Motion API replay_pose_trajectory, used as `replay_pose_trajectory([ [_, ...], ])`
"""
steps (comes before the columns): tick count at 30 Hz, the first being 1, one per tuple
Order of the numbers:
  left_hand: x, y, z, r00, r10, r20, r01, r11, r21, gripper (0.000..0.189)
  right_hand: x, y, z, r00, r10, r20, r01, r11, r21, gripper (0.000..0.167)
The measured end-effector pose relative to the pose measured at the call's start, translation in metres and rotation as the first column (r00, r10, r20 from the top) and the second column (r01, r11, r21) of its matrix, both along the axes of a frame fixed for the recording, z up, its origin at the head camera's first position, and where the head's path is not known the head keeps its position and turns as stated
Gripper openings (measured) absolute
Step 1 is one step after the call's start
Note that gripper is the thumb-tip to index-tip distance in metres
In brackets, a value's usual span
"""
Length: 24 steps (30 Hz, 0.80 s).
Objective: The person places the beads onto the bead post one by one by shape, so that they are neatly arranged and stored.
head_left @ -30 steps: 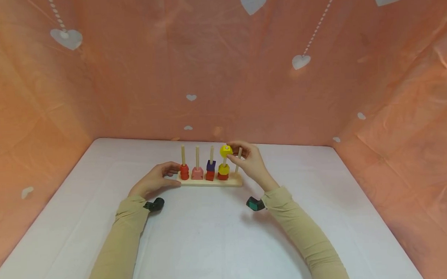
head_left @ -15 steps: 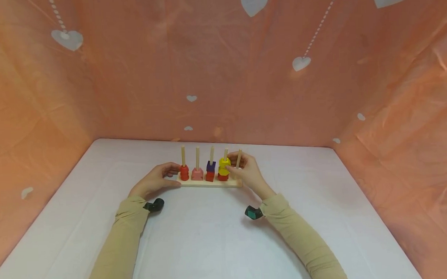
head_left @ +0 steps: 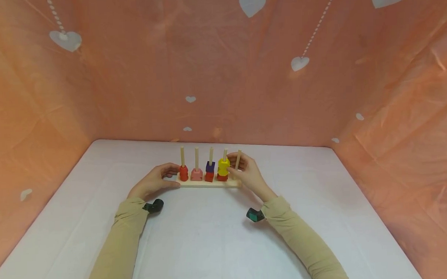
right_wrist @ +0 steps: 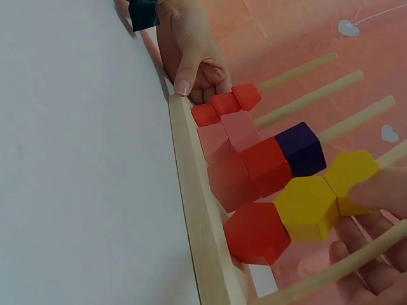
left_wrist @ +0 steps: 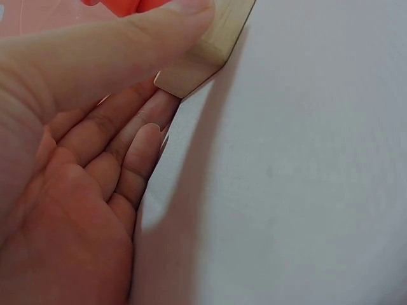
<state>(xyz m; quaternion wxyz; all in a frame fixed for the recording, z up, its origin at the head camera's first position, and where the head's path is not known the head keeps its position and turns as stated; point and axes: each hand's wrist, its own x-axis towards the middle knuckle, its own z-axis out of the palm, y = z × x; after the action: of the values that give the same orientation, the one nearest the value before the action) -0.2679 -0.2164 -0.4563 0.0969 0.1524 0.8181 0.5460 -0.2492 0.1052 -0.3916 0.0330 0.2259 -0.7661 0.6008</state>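
Note:
A wooden peg stacker lies across the table, its pale base [head_left: 210, 184] bearing a row of upright pegs. My left hand [head_left: 154, 182] grips the base's left end, thumb [left_wrist: 146, 44] on the wood and fingers behind. With thumb and fingers, my right hand [head_left: 250, 175] pinches the upper yellow hexagonal block [right_wrist: 351, 178] on the peg second from the right. That block sits on another yellow block [right_wrist: 306, 208], over a red one [right_wrist: 255, 232]. The rightmost peg [right_wrist: 337, 270] is bare and passes in front of my right fingers.
Left of the yellow stack are red blocks topped by a purple one [right_wrist: 300, 149], then pink blocks [head_left: 197, 175] and red rounded blocks [head_left: 183, 173]. A white table [head_left: 197, 239] stands before an orange cloth with hearts [head_left: 252, 3]. Dark devices [head_left: 153, 206] ride on both wrists.
The upper yellow block has come down from the peg's top onto the lower yellow block, my right hand lowering with it. My left hand stays at the base's end.

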Motion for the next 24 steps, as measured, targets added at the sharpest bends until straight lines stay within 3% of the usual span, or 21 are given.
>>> replay_pose_trajectory([
  [6,-0.001,0.001,0.0,0.999,-0.011,-0.036,0.01,1.0,-0.022,0.059,0.0,0.008,-0.003,1.0,0.022,-0.001,-0.022,1.0,-0.007,0.038],
  [15,0.0,0.002,-0.004,0.999,0.012,0.03,-0.013,1.0,0.022,0.065,0.002,0.029,-0.006,0.996,0.065,-0.065,-0.068,0.996,-0.049,0.041],
  [20,-0.001,0.002,0.0,1.0,0.003,-0.02,-0.002,1.0,0.011,0.062,0.002,0.049,-0.004,0.997,0.052,-0.063,-0.055,0.997,-0.055,0.043],
  [24,-0.002,-0.002,0.004,0.999,-0.018,-0.04,0.018,1.0,0.014,0.058,-0.006,0.073,-0.015,0.999,0.009,-0.042,-0.01,1.0,-0.027,0.047],
])
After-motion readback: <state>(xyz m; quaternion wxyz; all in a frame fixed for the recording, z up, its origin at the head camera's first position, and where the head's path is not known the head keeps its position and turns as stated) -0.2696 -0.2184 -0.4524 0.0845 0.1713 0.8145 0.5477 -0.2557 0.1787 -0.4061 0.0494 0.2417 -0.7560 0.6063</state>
